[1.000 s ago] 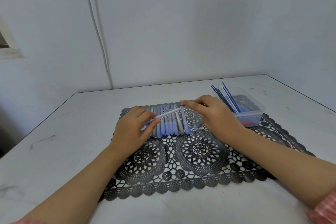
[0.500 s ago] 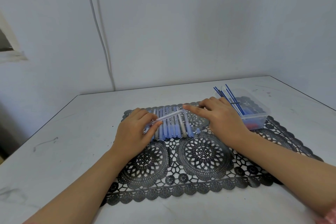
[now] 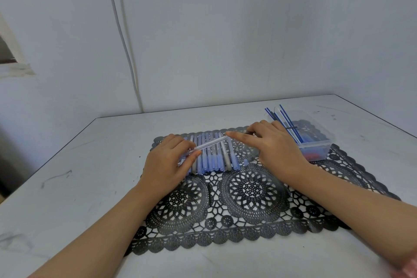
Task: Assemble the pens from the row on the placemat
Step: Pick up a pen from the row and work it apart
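Note:
A row of blue and grey pens (image 3: 212, 156) lies side by side on the black lace placemat (image 3: 250, 189). My left hand (image 3: 168, 165) grips one end of a clear pen barrel (image 3: 209, 143) held slantwise just above the row. My right hand (image 3: 275, 144) pinches the barrel's far end with its forefinger stretched along the tip. A small blue cap (image 3: 246, 161) lies on the mat to the right of the row.
A clear plastic box (image 3: 316, 142) with several blue refills (image 3: 286, 122) and red parts stands on the mat's back right corner, just behind my right hand. The white table (image 3: 90, 176) meets a wall at the back, where a white cable (image 3: 126, 52) runs down.
Both hands stay on the barrel above the row. The view has shifted slightly; the hands' hold looks the same.

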### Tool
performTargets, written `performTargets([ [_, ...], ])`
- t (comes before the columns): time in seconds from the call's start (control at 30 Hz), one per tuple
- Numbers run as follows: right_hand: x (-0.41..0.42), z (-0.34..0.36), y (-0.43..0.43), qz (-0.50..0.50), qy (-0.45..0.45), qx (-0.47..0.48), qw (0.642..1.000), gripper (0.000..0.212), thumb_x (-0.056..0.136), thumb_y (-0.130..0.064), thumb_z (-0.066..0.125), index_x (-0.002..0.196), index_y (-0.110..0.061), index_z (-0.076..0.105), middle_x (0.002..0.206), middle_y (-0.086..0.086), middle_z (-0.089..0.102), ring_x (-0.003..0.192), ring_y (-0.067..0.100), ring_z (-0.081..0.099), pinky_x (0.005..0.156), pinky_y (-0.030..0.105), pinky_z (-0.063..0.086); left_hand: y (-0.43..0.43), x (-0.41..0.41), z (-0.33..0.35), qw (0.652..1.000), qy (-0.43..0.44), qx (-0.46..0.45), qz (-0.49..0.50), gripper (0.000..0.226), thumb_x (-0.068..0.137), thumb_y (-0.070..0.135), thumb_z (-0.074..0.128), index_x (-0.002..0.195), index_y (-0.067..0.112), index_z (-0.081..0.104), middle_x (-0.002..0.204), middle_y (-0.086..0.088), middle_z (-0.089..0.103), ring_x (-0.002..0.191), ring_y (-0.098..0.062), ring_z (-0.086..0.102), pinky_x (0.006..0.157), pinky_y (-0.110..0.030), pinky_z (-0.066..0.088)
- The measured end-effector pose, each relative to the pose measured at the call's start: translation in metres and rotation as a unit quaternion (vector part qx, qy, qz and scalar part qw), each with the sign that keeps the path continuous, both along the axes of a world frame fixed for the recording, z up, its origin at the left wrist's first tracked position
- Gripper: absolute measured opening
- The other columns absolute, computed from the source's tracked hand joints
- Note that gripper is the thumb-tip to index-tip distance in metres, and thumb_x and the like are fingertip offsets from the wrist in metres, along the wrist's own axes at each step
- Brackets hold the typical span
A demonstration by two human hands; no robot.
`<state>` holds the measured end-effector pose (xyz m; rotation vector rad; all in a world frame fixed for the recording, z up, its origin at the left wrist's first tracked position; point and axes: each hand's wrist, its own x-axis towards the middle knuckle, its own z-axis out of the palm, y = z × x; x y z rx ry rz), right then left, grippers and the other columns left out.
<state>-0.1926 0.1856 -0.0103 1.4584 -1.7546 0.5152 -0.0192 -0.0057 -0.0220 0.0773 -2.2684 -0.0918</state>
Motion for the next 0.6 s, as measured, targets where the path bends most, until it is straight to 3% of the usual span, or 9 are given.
performTargets([
  [0.3,0.0014,-0.0007,-0.0001,0.001,-0.012,0.010,1.000,0.081,0.052,0.025,0.067,0.119,-0.022,0.064,0.079,0.005,0.063,0.068,0.022,0.057,0.064,0.033,0.044,-0.0003,0.0006,-0.0004,1.000,0.001,-0.009,-0.008,0.027,0.091,0.036,0.052,0.088,0.015,0.067,0.079,0.008,0.060,0.077,-0.008,0.052,0.060,-0.019,0.043],
  [0.6,0.0046,-0.0007,-0.0011,0.009,-0.047,0.014,0.999,0.071,0.050,0.027,0.061,0.107,-0.014,0.066,0.086,0.001,0.067,0.076,0.021,0.061,0.069,0.032,0.042,-0.0005,0.0001,-0.0004,1.000,-0.003,-0.022,-0.011,0.027,0.091,0.036,0.053,0.088,0.014,0.068,0.080,0.007,0.060,0.078,-0.007,0.051,0.061,-0.017,0.041],
])
